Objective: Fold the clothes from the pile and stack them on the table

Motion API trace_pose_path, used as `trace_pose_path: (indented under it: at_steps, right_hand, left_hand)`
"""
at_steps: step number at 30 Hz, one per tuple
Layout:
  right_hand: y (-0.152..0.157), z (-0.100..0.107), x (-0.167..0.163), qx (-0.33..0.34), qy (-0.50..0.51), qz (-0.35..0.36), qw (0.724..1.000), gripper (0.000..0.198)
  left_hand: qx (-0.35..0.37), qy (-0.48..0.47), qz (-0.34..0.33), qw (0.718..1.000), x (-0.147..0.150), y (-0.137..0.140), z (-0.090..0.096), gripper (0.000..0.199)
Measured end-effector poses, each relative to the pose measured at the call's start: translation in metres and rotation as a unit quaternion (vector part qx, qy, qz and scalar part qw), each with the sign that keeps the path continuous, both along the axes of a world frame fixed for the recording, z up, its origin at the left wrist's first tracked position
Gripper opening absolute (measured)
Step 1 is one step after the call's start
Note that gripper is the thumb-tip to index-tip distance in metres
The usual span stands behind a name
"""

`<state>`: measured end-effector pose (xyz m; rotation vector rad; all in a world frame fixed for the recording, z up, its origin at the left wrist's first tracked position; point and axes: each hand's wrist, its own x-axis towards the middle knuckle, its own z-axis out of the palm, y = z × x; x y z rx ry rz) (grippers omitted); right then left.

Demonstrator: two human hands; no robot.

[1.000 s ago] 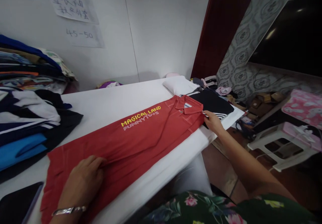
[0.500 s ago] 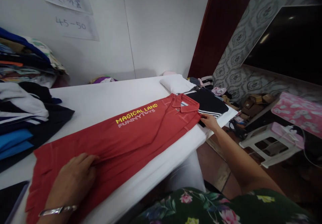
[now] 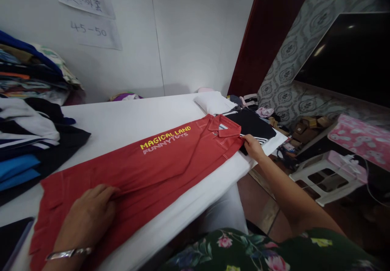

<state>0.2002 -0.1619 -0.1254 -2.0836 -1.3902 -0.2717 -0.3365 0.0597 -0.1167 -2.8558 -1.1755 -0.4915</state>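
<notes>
A red collared shirt (image 3: 170, 163) with yellow and white lettering lies lengthwise across the white table, folded narrow, its collar pointing right. My left hand (image 3: 91, 208), wearing a silver bracelet, rests on the lower part with its fingers closed on a fold of the cloth. At the collar end, my right hand (image 3: 252, 146) pinches the shirt's near edge. Just behind that hand, black clothing (image 3: 254, 122) with white stripes lies partly under the collar.
Black, white and blue garments (image 3: 27, 128) are heaped at the left, with a clothes stack (image 3: 30, 70) behind. A white pillow-like bundle (image 3: 213, 101) lies at the table's far right. Beyond the table edge stand a white stool (image 3: 326, 177) and boxes (image 3: 310, 120).
My right hand has lifted very slightly, raising the pinched edge near the collar a little. The left hand and the rest of the shirt look nearly the same.
</notes>
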Motion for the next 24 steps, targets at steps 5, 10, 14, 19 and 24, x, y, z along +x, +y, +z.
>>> trace_pose_path:
  at_steps: [5, 10, 14, 19, 24]
  right_hand:
    - [-0.001, 0.001, 0.014, -0.038, -0.088, 0.039, 0.995, 0.033]
    - [-0.001, -0.001, 0.026, -0.023, -0.054, 0.013, 0.998, 0.026]
    - [-0.009, -0.001, 0.036, 0.007, -0.008, -0.034, 0.999, 0.024]
    - [-0.014, -0.001, 0.031, 0.024, 0.069, -0.081, 0.994, 0.031]
    - [0.001, -0.004, 0.019, -0.015, 0.16, -0.091, 0.983, 0.028]
  left_hand:
    - [0.012, -0.014, -0.008, 1.0, -0.001, 0.0, -0.001, 0.035]
    - [0.01, -0.014, -0.005, 1.0, -0.001, -0.001, -0.001, 0.035]
    - [0.002, -0.015, -0.004, 1.0, 0.0, -0.001, 0.0, 0.036]
    - [-0.004, -0.003, 0.004, 1.0, 0.003, -0.002, 0.004, 0.038]
    - [0.001, -0.006, 0.005, 1.0, 0.003, -0.003, 0.007, 0.038]
